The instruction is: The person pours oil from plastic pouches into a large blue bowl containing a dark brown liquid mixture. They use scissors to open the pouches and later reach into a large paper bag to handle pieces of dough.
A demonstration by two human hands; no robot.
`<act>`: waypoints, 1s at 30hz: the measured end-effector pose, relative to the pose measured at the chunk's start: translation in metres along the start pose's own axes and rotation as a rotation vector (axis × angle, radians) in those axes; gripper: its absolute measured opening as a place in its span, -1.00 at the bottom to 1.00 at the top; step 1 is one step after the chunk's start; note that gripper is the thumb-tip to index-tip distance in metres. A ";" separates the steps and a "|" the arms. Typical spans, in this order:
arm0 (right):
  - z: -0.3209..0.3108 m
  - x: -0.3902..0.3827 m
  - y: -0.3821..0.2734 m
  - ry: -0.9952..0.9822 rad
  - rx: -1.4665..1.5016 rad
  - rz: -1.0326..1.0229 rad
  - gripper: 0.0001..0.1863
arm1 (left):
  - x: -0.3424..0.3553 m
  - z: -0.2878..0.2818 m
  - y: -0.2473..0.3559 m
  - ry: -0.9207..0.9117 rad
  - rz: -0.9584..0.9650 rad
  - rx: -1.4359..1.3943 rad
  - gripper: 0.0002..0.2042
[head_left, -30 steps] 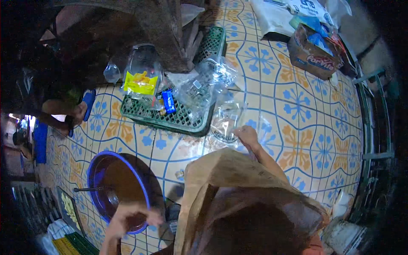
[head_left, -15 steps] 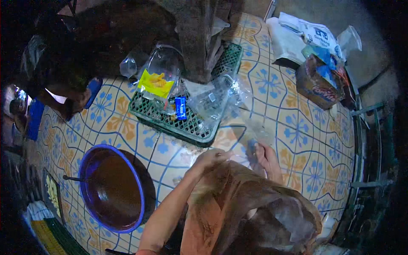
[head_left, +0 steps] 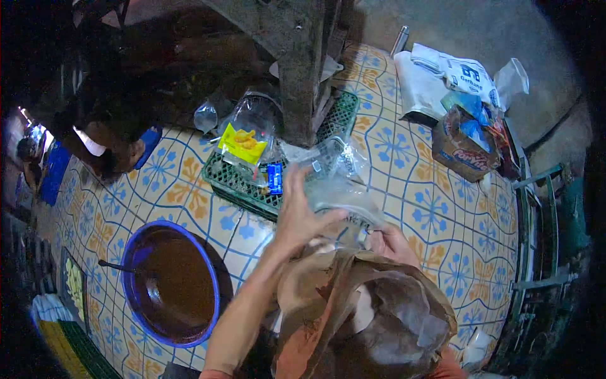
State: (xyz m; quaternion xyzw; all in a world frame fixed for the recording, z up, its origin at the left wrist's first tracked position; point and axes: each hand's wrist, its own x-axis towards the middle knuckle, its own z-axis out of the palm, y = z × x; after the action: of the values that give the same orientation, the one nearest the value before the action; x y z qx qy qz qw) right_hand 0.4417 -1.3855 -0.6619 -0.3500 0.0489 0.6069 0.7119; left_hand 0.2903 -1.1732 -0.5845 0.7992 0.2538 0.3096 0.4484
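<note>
Head view: left hand (head_left: pixel 302 218) and right hand (head_left: pixel 392 243) both grasping clear plastic bag (head_left: pixel 344 205) above green basket (head_left: pixel 252 183); bag appears unfilled; brown mixture remains in blue basin (head_left: pixel 170 284).

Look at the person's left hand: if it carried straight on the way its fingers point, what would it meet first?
The left hand points up-frame, toward the green crate. Probably first the small blue packet lying in it, though depth is unclear and it already touches a clear plastic bag.
</note>
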 end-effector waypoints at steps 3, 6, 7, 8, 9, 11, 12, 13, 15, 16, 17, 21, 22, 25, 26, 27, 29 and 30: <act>0.014 0.003 0.008 0.065 -0.131 0.105 -0.74 | 0.011 -0.040 -0.033 -0.074 0.363 0.153 -0.37; 0.027 0.035 0.037 -0.047 -0.229 0.148 -0.72 | 0.004 -0.096 -0.043 -0.602 0.080 0.098 -0.56; 0.052 0.031 0.032 0.090 -0.283 0.231 -0.64 | 0.003 -0.104 -0.045 -0.691 -0.048 0.076 -0.65; 0.060 0.031 0.021 0.097 -0.286 0.233 -0.64 | 0.003 -0.111 -0.047 -0.783 -0.174 0.053 -0.75; 0.063 0.033 0.011 0.051 -0.509 0.268 -0.60 | 0.001 -0.119 -0.048 -0.776 -0.172 0.013 -0.83; 0.048 0.055 -0.004 0.128 -0.881 0.155 -0.54 | 0.000 -0.136 -0.053 -0.719 -0.108 -0.002 -0.82; 0.032 0.082 -0.002 0.251 -1.028 0.039 -0.51 | -0.004 -0.147 -0.055 -0.684 -0.134 0.013 -0.82; 0.014 0.104 -0.004 0.350 -1.045 -0.076 -0.52 | -0.005 -0.153 -0.058 -0.677 -0.183 0.052 -0.82; -0.005 0.118 -0.020 0.485 -0.852 -0.257 -0.53 | 0.001 -0.158 -0.066 -0.705 -0.270 0.108 -0.80; -0.025 0.138 -0.027 0.425 -0.742 -0.229 -0.47 | -0.004 -0.158 -0.088 -0.662 -0.210 0.086 -0.80; -0.025 0.163 -0.018 0.394 -0.672 -0.223 -0.54 | -0.012 -0.170 -0.103 -0.650 -0.179 0.130 -0.79; -0.053 0.190 -0.022 0.435 -0.581 -0.283 -0.64 | -0.016 -0.164 -0.141 -0.699 -0.287 0.109 -0.75; -0.054 0.197 -0.021 0.474 -0.564 -0.239 -0.69 | -0.019 -0.163 -0.147 -0.670 -0.360 0.047 -0.76; -0.059 0.199 -0.020 0.398 -0.635 -0.318 -0.72 | -0.016 -0.166 -0.161 -0.679 -0.346 0.013 -0.76; -0.058 0.197 -0.021 0.361 -0.654 -0.373 -0.75 | -0.014 -0.168 -0.164 -0.657 -0.337 -0.041 -0.77; -0.057 0.193 -0.022 0.325 -0.672 -0.429 -0.78 | -0.012 -0.168 -0.167 -0.637 -0.325 -0.094 -0.77; -0.021 0.174 -0.007 0.290 -0.750 -0.451 -0.76 | -0.008 -0.178 -0.163 -0.664 -0.391 0.002 -0.78; -0.005 0.159 -0.005 0.267 -0.838 -0.495 -0.73 | -0.003 -0.180 -0.161 -0.698 -0.432 0.085 -0.79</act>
State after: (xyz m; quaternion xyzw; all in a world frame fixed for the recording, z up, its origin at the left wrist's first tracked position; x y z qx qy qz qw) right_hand 0.4895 -1.2564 -0.7418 -0.6814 -0.1926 0.3373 0.6204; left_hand 0.1371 -0.9992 -0.6528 0.8022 0.2610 -0.0923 0.5289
